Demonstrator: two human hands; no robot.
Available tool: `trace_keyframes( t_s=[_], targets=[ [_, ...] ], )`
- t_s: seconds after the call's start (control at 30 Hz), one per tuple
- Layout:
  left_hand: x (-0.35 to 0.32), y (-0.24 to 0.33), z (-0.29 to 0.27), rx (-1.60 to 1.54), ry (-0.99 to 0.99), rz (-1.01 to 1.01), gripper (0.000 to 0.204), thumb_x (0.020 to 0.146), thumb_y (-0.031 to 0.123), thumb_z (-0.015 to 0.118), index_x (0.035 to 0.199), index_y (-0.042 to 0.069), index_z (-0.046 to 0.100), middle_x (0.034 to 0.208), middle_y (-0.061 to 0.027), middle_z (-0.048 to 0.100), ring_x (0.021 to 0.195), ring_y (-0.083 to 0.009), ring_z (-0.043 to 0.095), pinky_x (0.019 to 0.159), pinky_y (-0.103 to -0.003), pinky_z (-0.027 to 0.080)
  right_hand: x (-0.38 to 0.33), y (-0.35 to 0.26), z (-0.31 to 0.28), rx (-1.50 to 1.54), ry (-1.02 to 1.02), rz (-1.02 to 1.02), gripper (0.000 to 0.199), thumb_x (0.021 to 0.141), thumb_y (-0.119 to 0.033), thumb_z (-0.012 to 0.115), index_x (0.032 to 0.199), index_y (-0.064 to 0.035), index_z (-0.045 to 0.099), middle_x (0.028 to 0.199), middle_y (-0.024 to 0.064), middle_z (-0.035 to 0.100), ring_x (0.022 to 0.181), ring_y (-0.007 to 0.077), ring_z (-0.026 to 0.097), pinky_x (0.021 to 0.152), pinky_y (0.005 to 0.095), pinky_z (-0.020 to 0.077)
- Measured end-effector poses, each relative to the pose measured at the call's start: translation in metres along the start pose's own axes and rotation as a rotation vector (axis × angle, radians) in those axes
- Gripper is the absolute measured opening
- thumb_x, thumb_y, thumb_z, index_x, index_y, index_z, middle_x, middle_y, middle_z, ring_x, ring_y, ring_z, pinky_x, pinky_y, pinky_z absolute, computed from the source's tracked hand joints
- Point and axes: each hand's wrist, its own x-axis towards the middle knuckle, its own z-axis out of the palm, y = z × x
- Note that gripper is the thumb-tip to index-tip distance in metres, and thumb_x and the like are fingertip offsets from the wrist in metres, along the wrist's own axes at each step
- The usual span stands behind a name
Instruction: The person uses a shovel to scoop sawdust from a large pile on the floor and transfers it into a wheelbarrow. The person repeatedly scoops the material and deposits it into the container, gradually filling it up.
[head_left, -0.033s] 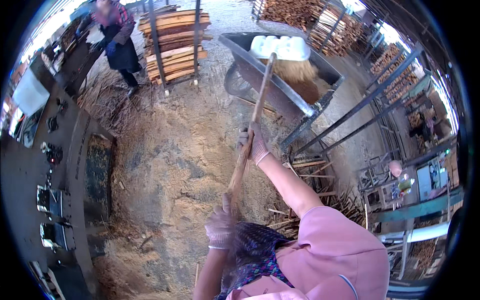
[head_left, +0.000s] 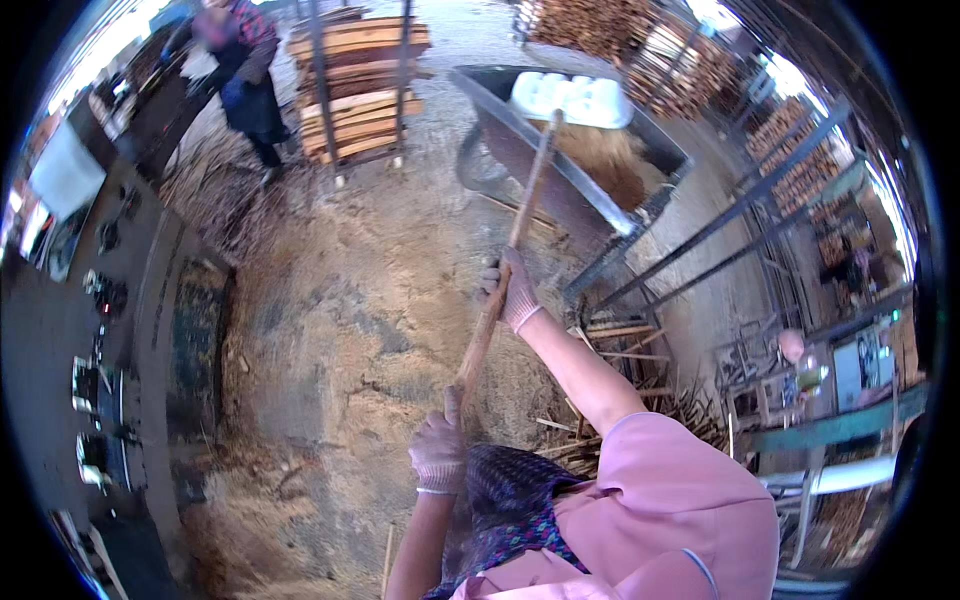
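Note:
Both my hands, in pale knit gloves, are closed round the long wooden handle of a shovel (head_left: 527, 205). My left hand (head_left: 438, 452) grips the near end, close to my apron. Farther up the handle is my right hand (head_left: 517, 290), its arm stretched forward. The shovel's white ribbed blade (head_left: 570, 99) hangs over a dark metal wheelbarrow (head_left: 530, 150). Below the blade, tan sawdust (head_left: 610, 160) looks blurred, as if falling, and heaps inside the barrow.
Sawdust covers the floor (head_left: 340, 350). Stacked boards (head_left: 365, 85) stand behind a metal post. A person (head_left: 245, 85) in a dark apron stands far left, beside machinery. A dark machine bench (head_left: 140, 330) borders the left. Slanting metal bars (head_left: 720, 240) and wood scraps (head_left: 690, 415) lie to the right.
The surroundings, wheelbarrow and shovel blade have shifted slightly right in the picture. My hands keep nearly the same place and the same grip on the handle.

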Motion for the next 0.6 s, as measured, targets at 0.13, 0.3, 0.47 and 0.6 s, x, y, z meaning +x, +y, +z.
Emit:
trace_keyframes(
  t_s=[0.13, 0.3, 0.47, 0.6],
  targets=[
    [-0.019, -0.038, 0.071, -0.175, 0.161, 0.053, 0.063, 0.095, 0.016, 0.054, 0.154, 0.012, 0.033, 0.088, -0.0161, 0.067, 0.071, -0.0314, 0.069, 0.057, -0.048, 0.055, -0.020, 0.038, -0.009, -0.267, 0.220, -0.093, 0.041, 0.099, -0.059, 0.050, 0.085, -0.0208, 0.046, 0.064, -0.0054, 0.043, 0.059, 0.0143, 0.049, 0.061, 0.0380, 0.0473],
    [-0.071, -0.081, 0.158, -0.641, 0.070, -0.161, 0.040, 0.092, 0.023, 0.060, 0.131, 0.015, 0.057, 0.093, -0.0157, 0.072, 0.085, -0.0356, 0.071, 0.070, -0.048, 0.055, -0.069, 0.076, -0.056, -0.418, -0.506, 0.303, 0.039, 0.101, -0.054, 0.049, 0.115, -0.0200, 0.061, 0.102, 0.0016, 0.067, 0.097, 0.0225, 0.064, 0.092, 0.0459, 0.0504],
    [-0.194, -0.104, 0.230, -0.902, -0.075, -0.372, 0.033, 0.085, 0.033, 0.065, 0.105, 0.007, 0.071, 0.100, -0.0176, 0.074, 0.096, -0.0374, 0.071, 0.084, -0.047, 0.056, -0.145, 0.135, -0.035, -0.977, -0.392, 0.297, 0.044, 0.101, -0.051, 0.051, 0.120, -0.0143, 0.066, 0.110, 0.0038, 0.072, 0.100, 0.0232, 0.067, 0.096, 0.0472, 0.0500],
    [-0.323, -0.091, 0.264, -0.973, -0.064, -0.658, 0.031, 0.084, 0.035, 0.065, 0.101, 0.010, 0.073, 0.099, -0.0180, 0.074, 0.095, -0.0377, 0.072, 0.083, -0.047, 0.056, -0.186, 0.214, 0.022, -0.740, -0.149, 0.508, 0.032, 0.099, -0.043, 0.056, 0.108, -0.0139, 0.065, 0.101, 0.0028, 0.070, 0.095, 0.0230, 0.065, 0.094, 0.0490, 0.0500]
  ],
)
